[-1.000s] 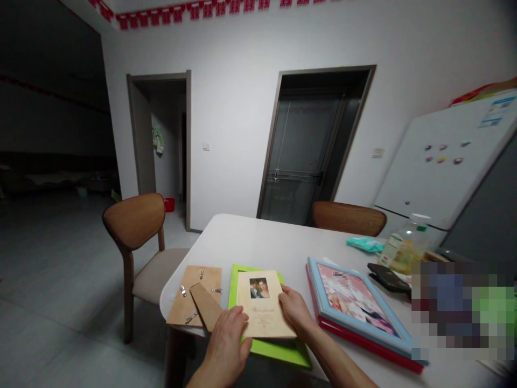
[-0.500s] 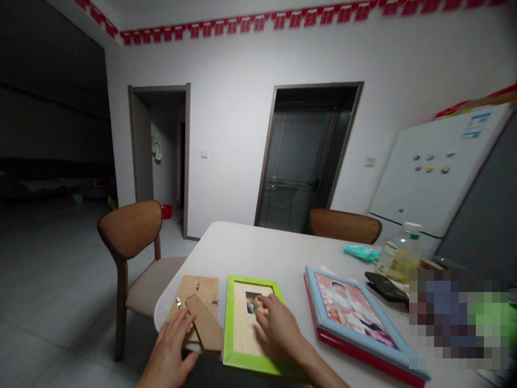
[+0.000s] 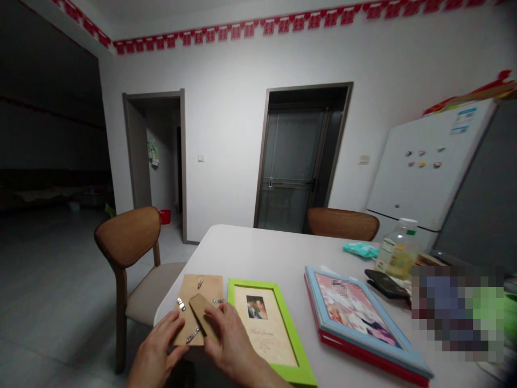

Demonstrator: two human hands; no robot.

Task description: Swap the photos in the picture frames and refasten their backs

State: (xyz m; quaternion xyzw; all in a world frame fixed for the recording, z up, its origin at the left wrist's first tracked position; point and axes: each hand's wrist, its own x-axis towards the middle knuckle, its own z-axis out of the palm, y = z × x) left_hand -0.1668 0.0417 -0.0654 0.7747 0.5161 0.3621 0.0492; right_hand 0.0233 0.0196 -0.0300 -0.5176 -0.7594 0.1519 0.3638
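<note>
A tan backing board (image 3: 202, 284) with metal clips lies at the table's left front edge, its brown stand leg (image 3: 198, 307) on top. My left hand (image 3: 159, 345) rests at the board's left edge, thumb and fingers apart around its near corner. On the stand leg is my right hand (image 3: 232, 342), its fingers and thumb closed about the leg. Just right of the board lies a green frame (image 3: 283, 302) holding a cream sheet with a small photo (image 3: 257, 307). My right forearm crosses the frame's lower left part.
Farther right, a blue frame (image 3: 351, 312) with a pink picture lies on a red one. Beyond it are a black phone (image 3: 386, 284), a clear bottle (image 3: 398, 250) and a teal packet (image 3: 361, 249). Wooden chairs stand left (image 3: 129, 237) and behind (image 3: 343, 223) the table.
My right hand has moved left from the green frame's photo to the stand leg, uncovering the photo and printed text. My left hand has shifted slightly left and down.
</note>
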